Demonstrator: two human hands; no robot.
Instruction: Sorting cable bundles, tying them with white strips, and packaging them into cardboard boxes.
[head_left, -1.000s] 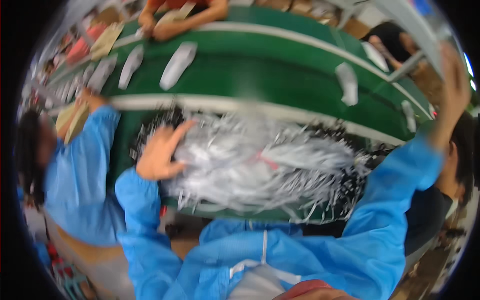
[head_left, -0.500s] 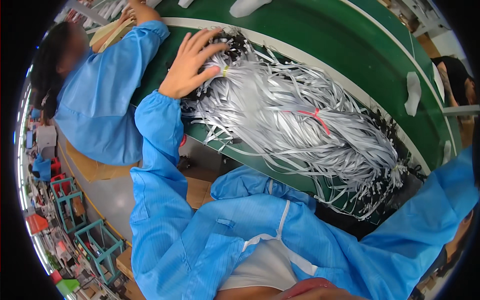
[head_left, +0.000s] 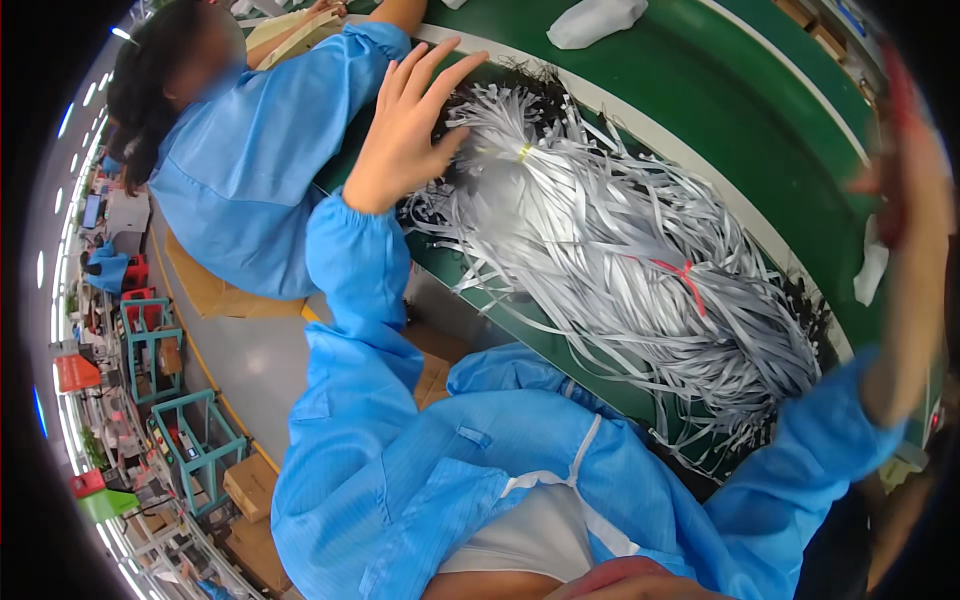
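Observation:
A large bundle of flat silvery-grey straps or ribbons (head_left: 620,240) with dark ends lies along the green table. A yellow band (head_left: 525,153) gathers it near the left end, and a pink-red tie (head_left: 690,276) crosses it farther right. My left hand (head_left: 405,130) hovers at the bundle's left end, fingers spread, with nothing in it. At the far right rim, my right hand (head_left: 922,190) is raised and smeared by motion. A blurred dark red shape (head_left: 900,95) shows at it; I cannot tell whether the hand holds it.
A co-worker in a blue smock (head_left: 240,180) sits close on the left, handling pale yellow pieces. Along the green worktop (head_left: 700,110) lie a white wrapped packet (head_left: 597,22) and another white packet (head_left: 872,265). Teal frames (head_left: 200,445) and cardboard boxes (head_left: 250,487) stand on the floor.
My right hand has come into view at the right rim, with its forearm raised. The view has shifted, moving the bundle and left hand within the picture; the left hand stays spread.

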